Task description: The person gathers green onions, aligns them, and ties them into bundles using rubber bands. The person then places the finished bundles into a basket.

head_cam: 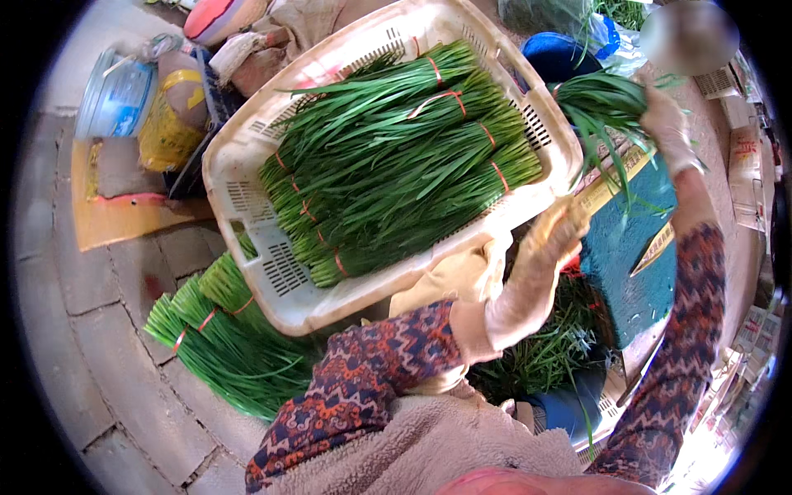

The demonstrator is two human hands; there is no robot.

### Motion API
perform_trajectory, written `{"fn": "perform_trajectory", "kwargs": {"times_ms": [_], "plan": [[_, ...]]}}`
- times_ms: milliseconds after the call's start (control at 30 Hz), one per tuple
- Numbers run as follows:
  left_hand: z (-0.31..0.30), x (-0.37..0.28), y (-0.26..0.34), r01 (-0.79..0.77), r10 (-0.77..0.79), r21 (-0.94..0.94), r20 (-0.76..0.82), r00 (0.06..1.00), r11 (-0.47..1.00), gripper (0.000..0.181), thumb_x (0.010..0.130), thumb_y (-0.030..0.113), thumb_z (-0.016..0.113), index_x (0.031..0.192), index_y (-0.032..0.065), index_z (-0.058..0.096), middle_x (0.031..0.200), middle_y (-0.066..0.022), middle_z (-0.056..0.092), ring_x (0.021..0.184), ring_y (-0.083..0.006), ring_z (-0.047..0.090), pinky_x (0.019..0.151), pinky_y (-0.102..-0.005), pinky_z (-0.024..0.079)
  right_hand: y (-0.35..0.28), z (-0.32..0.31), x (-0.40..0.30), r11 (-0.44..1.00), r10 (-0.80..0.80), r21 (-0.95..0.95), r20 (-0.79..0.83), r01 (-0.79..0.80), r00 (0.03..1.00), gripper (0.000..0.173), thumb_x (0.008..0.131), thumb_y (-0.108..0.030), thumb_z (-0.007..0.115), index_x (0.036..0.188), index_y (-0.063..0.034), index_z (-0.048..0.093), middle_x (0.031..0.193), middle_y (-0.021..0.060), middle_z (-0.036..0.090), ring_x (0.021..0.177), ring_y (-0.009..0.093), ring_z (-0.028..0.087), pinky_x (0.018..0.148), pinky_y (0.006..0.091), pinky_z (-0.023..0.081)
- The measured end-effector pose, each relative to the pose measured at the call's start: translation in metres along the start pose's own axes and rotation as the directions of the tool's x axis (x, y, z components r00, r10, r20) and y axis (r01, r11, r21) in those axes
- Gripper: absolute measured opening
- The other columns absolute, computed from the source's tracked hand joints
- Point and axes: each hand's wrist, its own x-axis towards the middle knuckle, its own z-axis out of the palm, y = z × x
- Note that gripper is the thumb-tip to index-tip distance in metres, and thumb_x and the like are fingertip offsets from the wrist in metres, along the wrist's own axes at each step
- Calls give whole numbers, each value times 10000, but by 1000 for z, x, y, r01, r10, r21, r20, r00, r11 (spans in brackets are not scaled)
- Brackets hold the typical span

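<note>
My right hand (668, 127), in a thin pale glove, grips a loose bundle of green Chinese chives (603, 102) by its leafy part. Some long leaves droop from it over a teal board (628, 266). My left hand (538, 263), also gloved and blurred, is beside the basket's near right corner. Its fingers meet the end of a yellow printed strip (612, 182); whether they grip it is unclear. In front of me, a white plastic basket (244, 164) holds several chive bundles (396, 167) tied with red bands, cut ends facing outward on both sides.
More tied chive bundles (229, 346) lie on the paving (130, 352), left of the basket. Chive scraps (550, 346) fill a container beside my lap. Another yellow strip (654, 249) rests on the board. A clear plastic tub (117, 93) stands far left; a blurred patch covers the upper right.
</note>
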Motion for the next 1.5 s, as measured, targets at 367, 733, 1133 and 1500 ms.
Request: {"fn": "perform_trajectory", "kwargs": {"times_ms": [367, 733, 1133, 1500], "plan": [[-6, 17, 6, -573, 518, 130, 303, 800, 809, 1112, 734, 582, 694, 1448, -30, 102, 1462, -168, 246, 1351, -237, 244, 1098, -336, 230, -27, -140, -335, 852, 304, 524, -526, 20, 794, 691, 763, -34, 663, 1394, -127, 397, 1337, 128, 509, 1185, 258, 514, 1013, 356, 378], [-28, -148, 102, -277, 249, 33, 344, 905, 960, 716, 757, 559, 665, 1279, 107, 476, 1217, -82, 553, 1073, -208, 550, 961, -365, 426, -184, -86, -468, 531, -153, 740, -395, 412, 906, 1054, 594, -345, 844, 1435, -53, 278, 1400, 184, 396, 1286, 310, 389, 1083, 401, 290], [-139, -460, 323, -187, 617, 753, -340, 710, 631, 546, 798, 404, 647, 1199, 48, 543, 1111, -80, 595, 999, -225, 563, 882, -386, 452, -77, 14, -447, -33, 230, 994, 111, -106, 967, 601, 886, -305, 635, 1387, -78, 395, 1017, 24, 608, 835, 76, 555, 778, 210, 444], [-295, -348, 256, 700, 862, 711, -319, 395, -57, 1187, 541, 553, 797, 1441, 48, 211, 1135, -228, 607, 1032, -357, 602, 896, -389, 463, -63, 127, -498, -127, 244, 951, 305, -281, 921, 559, 917, -274, 578, 1400, -86, 368, 1028, 36, 609, 832, 91, 570, 754, 216, 464]]}}
